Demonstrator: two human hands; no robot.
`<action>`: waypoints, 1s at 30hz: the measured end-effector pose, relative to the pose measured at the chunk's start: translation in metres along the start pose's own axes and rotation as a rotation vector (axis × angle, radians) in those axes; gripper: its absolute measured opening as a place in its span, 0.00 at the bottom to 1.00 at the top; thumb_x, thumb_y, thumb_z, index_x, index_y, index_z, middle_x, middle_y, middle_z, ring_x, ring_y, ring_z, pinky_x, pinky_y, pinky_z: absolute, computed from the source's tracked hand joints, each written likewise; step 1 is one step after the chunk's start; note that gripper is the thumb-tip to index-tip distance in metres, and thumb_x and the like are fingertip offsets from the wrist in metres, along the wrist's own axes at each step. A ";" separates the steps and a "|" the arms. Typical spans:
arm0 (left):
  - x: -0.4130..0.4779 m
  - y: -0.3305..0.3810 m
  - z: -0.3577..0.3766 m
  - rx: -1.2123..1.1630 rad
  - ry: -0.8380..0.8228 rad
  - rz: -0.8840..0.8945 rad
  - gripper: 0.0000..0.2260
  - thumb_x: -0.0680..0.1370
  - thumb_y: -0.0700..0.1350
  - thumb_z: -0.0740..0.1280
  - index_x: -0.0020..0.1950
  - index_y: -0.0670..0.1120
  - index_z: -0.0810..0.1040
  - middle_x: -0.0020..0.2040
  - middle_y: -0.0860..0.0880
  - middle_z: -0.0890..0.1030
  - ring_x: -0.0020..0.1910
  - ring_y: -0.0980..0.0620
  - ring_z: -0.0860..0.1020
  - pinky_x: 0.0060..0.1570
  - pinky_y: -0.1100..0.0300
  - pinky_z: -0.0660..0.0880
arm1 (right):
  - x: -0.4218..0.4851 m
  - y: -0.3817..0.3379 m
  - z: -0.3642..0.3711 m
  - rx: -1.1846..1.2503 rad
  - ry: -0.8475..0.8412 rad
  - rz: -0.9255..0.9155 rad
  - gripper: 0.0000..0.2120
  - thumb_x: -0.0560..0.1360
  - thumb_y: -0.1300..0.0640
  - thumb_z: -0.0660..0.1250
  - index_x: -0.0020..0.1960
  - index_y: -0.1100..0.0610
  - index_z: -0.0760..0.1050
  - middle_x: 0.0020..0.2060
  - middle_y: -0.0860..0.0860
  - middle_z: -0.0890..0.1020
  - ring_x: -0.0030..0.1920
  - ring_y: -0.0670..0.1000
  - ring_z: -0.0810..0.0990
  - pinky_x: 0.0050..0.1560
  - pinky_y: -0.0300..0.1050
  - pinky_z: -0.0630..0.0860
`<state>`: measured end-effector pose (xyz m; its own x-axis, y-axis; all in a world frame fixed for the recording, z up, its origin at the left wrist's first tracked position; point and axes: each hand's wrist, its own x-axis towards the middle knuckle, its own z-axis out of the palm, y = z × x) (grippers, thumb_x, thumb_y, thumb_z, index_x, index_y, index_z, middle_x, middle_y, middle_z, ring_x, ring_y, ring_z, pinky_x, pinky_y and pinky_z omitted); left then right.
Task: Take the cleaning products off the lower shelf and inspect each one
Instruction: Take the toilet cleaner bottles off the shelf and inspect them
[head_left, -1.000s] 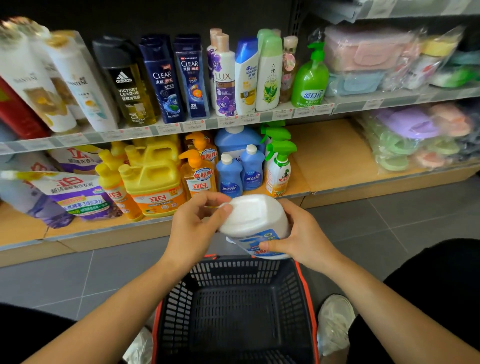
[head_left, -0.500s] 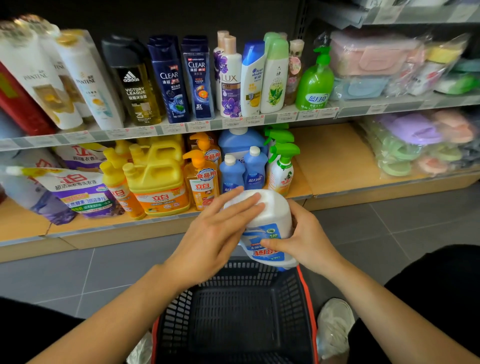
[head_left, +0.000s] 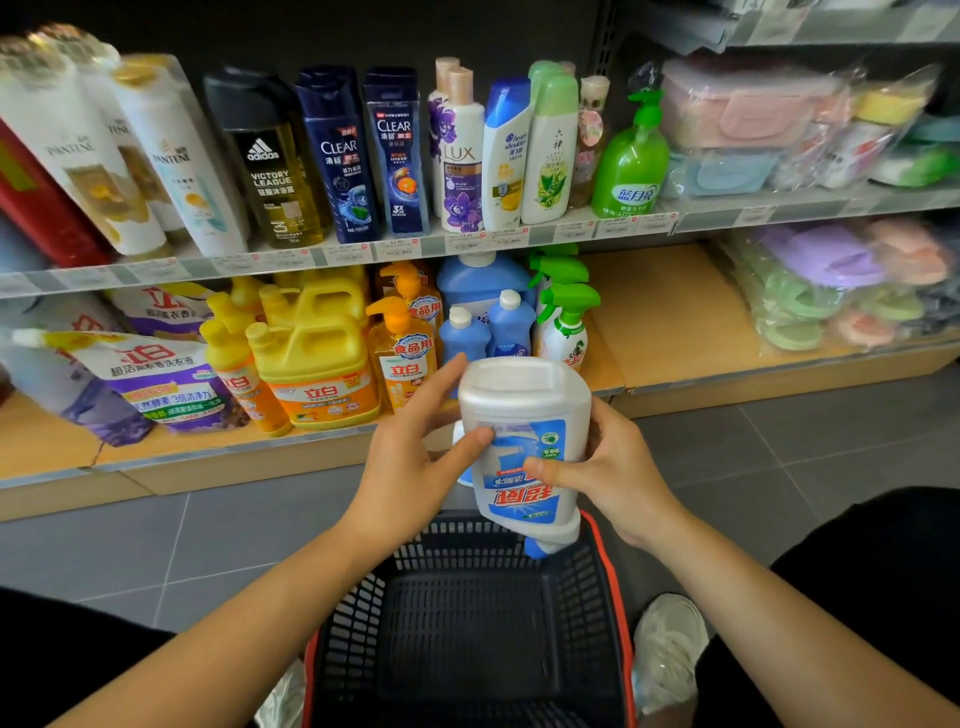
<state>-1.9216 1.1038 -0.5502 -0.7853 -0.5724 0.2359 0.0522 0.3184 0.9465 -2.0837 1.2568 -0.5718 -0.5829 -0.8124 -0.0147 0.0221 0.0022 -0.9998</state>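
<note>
inspecting the upturned white bottle (head_left: 524, 410), you grip it with both left hand (head_left: 410, 467) and right hand (head_left: 618, 467); next, likely check the label, then reach for the lower shelf (head_left: 675, 322).

bare forearms (head_left: 249, 618), black garment (head_left: 862, 587) over the legs, white sneaker (head_left: 667, 649).

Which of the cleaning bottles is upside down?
The white bottle with the blue label, held by left hand and right hand, cap down; the shelf bottles stand upright.
</note>
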 end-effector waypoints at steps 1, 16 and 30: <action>0.000 -0.005 0.000 -0.013 -0.034 -0.034 0.31 0.78 0.42 0.71 0.79 0.52 0.65 0.69 0.62 0.76 0.64 0.60 0.78 0.45 0.64 0.81 | 0.000 0.000 0.000 0.025 0.010 0.008 0.27 0.61 0.55 0.83 0.57 0.43 0.80 0.53 0.51 0.86 0.54 0.53 0.86 0.46 0.47 0.84; -0.006 -0.044 0.013 -0.379 -0.190 -0.457 0.22 0.69 0.53 0.79 0.61 0.53 0.81 0.58 0.47 0.85 0.56 0.46 0.84 0.51 0.53 0.83 | 0.009 -0.019 -0.005 0.364 0.098 0.074 0.25 0.69 0.62 0.76 0.65 0.58 0.74 0.59 0.58 0.83 0.59 0.60 0.84 0.50 0.56 0.82; -0.015 -0.056 0.019 0.437 -0.483 -0.170 0.22 0.71 0.52 0.79 0.62 0.49 0.79 0.55 0.53 0.82 0.52 0.53 0.79 0.53 0.56 0.78 | 0.010 -0.016 -0.027 0.523 0.552 0.236 0.20 0.73 0.63 0.76 0.62 0.58 0.77 0.55 0.53 0.86 0.53 0.56 0.86 0.49 0.60 0.84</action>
<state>-1.9239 1.1088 -0.6110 -0.9536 -0.2717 -0.1298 -0.2713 0.5881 0.7619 -2.1116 1.2640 -0.5561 -0.8303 -0.4181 -0.3684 0.4942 -0.2468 -0.8336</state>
